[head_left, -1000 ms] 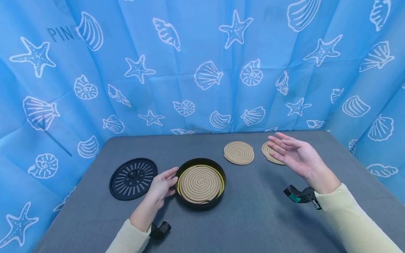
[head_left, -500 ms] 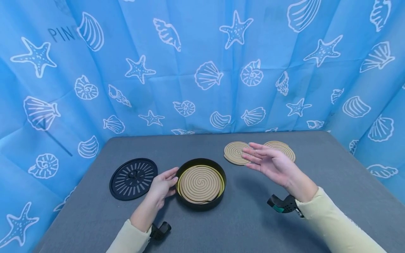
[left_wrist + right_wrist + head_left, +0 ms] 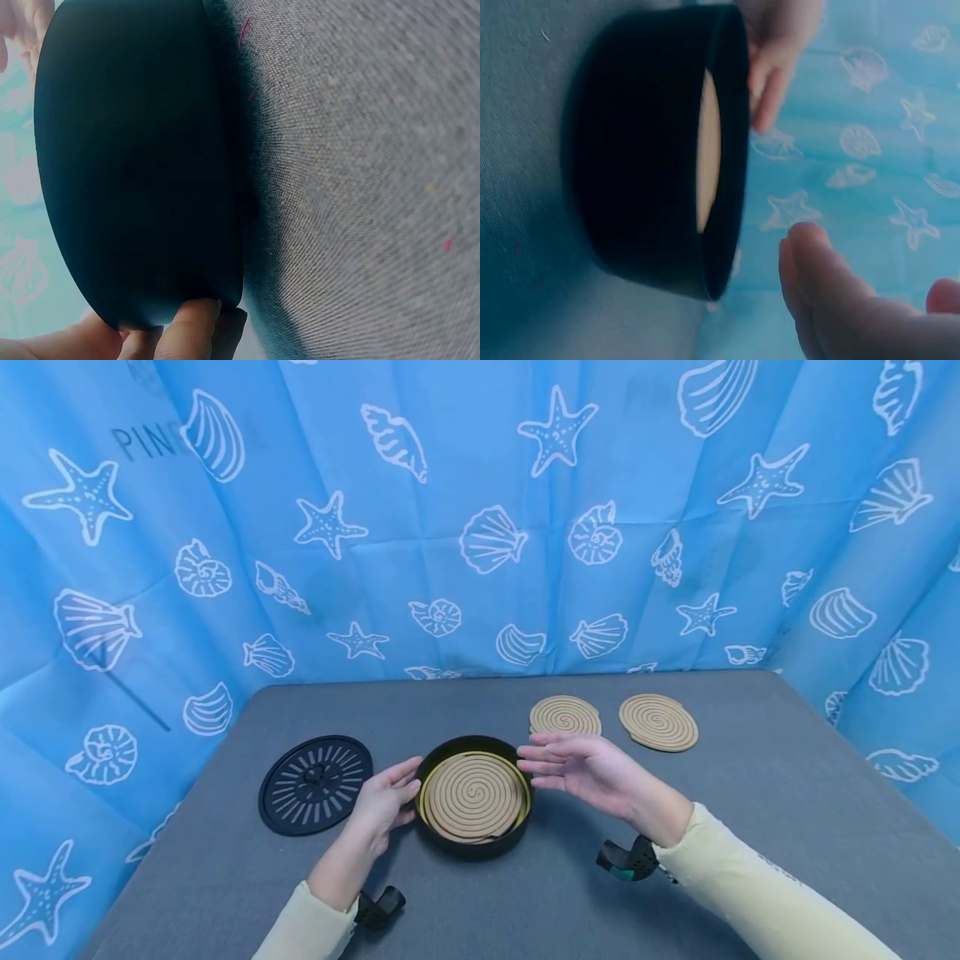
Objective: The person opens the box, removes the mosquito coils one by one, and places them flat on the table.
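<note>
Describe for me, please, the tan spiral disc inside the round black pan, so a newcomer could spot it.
On the grey cloth-covered table, find the round black pan that the left hand holds. Inside, within a yellow ring, lies the flat tan spiral disc. Unlike two similar discs on the table, it sits in the pan.

Round container (image 3: pixel 472 850): matt black, smooth wall; metal or plastic, cannot tell. Yellow ring (image 3: pixel 480 753) within: smooth-looking, material unclear. Coil inside container (image 3: pixel 476 793): matt, dry-looking, spiral-grooved face. Left loose coil (image 3: pixel 566 716), right loose coil (image 3: pixel 657 723): same matt, grooved finish. Slotted disc (image 3: pixel 315 783): black, matt, plastic look. Table cover (image 3: pixel 480 910): grey woven cloth, coarse weave, matt. Curtain (image 3: pixel 480 460): smooth-looking fabric, creased. Sleeves (image 3: pixel 750 885): soft matt cloth. Wrist mounts (image 3: pixel 382 907): black plastic look.
</note>
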The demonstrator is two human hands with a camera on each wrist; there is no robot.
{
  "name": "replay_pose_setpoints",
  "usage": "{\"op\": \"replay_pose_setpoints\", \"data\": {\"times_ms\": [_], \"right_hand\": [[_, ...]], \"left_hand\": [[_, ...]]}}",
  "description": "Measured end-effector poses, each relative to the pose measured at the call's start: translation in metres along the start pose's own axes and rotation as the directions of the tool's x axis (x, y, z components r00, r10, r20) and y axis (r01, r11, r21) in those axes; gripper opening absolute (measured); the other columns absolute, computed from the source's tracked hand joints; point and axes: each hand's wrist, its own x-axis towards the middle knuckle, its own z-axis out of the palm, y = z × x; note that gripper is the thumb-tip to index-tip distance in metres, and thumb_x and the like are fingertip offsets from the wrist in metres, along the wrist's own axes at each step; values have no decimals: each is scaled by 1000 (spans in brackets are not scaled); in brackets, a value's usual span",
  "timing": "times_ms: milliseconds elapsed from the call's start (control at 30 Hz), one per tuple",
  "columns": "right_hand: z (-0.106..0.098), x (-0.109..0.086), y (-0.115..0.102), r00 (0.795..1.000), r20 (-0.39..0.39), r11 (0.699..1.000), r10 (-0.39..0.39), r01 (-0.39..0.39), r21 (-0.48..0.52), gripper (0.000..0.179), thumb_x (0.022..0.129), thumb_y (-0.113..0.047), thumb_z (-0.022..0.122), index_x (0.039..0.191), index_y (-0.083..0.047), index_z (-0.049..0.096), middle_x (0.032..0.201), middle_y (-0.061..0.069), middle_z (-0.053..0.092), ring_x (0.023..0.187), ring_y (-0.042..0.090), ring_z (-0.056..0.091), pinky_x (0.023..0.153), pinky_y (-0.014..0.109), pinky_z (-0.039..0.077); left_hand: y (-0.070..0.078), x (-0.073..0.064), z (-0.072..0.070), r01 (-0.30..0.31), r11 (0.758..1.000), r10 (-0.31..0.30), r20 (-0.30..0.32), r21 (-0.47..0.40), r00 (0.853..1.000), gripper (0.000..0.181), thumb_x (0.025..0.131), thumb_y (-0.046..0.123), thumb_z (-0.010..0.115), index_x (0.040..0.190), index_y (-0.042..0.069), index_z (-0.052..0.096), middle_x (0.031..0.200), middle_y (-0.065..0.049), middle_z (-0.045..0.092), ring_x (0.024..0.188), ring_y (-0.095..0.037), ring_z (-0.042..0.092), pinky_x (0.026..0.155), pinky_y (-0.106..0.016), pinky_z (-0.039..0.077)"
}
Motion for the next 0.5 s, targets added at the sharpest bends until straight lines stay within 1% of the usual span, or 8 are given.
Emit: {"op": "replay_pose_setpoints", "data": {"times_ms": [100,233,333,500], "right_hand": [[5,5,3,1000,7,1000,22,-22,-7,55,103,-7,29,149,13,6,153,35,13,142,44,19,112,49,26],[11,12,4,998,-10,998,54,-55,-13,58,101,-4,31,148,15,3,153,37,7,142,46,13,114,54,16],[14,18,6,996,-10,996,84,-85,-11,60,99,-2,31,147,15,-1,154,37,1,142,48,6,114,57,11],[19,25,8,992,-17,992,127,-127,-10,61,101,-6,29,148,14,-5,154,36,-8,142,50,-3,113,59,6]], "left_hand": [[0,0,0,-3,1000,3,-2,3,1000,40,102,9,47,142,11,49,146,-14,46,134,-34,42,99,-54,42],[0,0,0,-18,1000,18,9,11,1000,41,102,9,47,143,9,48,146,-13,46,132,-32,45,93,-47,47],[0,-1,-1,-25,1000,25,11,15,1000,42,102,8,47,144,9,47,146,-13,47,130,-31,46,86,-41,49],[-1,-1,-1,-25,1000,25,8,13,1000,42,102,8,48,144,8,47,145,-13,47,128,-30,47,83,-38,50]]}}
